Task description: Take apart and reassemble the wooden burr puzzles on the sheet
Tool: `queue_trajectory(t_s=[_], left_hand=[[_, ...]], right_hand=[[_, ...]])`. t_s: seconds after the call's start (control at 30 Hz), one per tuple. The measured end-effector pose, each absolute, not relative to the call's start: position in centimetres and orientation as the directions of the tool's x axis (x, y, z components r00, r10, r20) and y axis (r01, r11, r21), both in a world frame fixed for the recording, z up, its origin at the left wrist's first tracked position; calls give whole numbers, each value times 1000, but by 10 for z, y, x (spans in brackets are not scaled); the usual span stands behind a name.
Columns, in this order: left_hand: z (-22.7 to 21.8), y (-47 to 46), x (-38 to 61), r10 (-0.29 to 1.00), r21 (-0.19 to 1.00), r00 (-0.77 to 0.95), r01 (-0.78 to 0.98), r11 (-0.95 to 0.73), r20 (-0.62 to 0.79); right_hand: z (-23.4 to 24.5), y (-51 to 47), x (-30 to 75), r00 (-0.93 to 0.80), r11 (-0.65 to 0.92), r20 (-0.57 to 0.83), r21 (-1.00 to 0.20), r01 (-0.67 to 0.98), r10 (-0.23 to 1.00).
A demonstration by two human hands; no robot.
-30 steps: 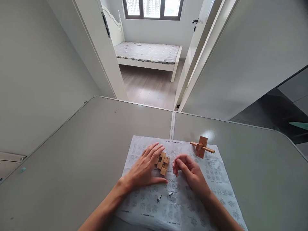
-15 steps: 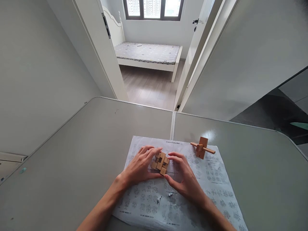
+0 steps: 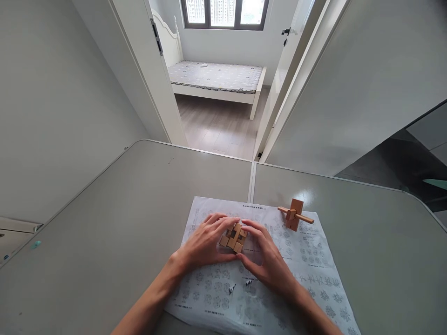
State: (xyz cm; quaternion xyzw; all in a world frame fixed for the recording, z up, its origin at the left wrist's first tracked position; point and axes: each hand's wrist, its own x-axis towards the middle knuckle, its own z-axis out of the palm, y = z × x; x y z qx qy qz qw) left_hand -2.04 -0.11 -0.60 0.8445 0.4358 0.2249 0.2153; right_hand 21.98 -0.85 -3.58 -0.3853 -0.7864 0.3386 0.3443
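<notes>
Between my two hands is a wooden block puzzle, made of several light-brown interlocking pieces with small gaps among them. My left hand curls around its left side, with fingers over the top edge and the thumb below. From the right, my right hand closes on it, its fingertips at the upper right and its thumb at the lower corner. Under both hands lies a printed sheet with rows of puzzle drawings. A second wooden puzzle, with a flat plate and a crossing stick, stands on the sheet's upper right.
The grey table has a pale seam down its far part. Small white torn scraps lie on the sheet. Beyond the table's far edge, a doorway leads to a bed under a window.
My right fingers have moved slightly left, closing in on the puzzle's upper right edge. The puzzle is turned a little. The whole view has shifted slightly.
</notes>
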Motion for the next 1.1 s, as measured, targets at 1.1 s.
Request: queue_trajectory(t_s=[1.1], left_hand=[[-7,10,-45,872,509,443,713,-483,208]], right_hand=[[-37,-11,219,-403,436,259,-780,448,878]])
